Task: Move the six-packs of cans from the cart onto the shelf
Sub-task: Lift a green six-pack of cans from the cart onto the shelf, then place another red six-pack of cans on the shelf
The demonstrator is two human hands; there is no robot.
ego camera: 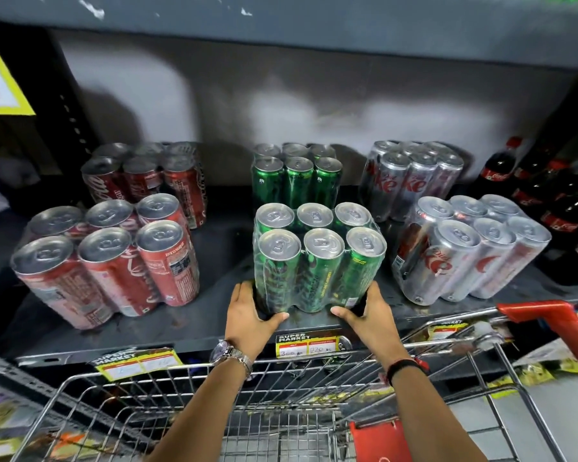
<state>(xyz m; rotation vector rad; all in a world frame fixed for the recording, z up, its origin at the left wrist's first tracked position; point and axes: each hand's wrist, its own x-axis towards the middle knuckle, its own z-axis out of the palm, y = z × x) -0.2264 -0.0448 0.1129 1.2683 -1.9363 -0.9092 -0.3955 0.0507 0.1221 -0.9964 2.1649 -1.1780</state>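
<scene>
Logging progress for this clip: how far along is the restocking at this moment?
Nearly finished, it seems. Five six-packs already stand on the shelf: two red, one green at the back, two silver. In hand: the front green pack, set near the shelf edge, gripped low by the left hand and right hand. Left: the visible part of the cart shows no packs.

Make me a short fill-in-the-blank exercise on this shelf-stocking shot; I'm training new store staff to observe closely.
1. Both hands, left hand and right hand, grip the ____ six-pack at the shelf's front edge.
2. The red six-packs stand to the ____ of the green ones.
3. The left wrist wears a ____.
4. The cart's handle is ____.

Missing words: green; left; watch; red
</scene>
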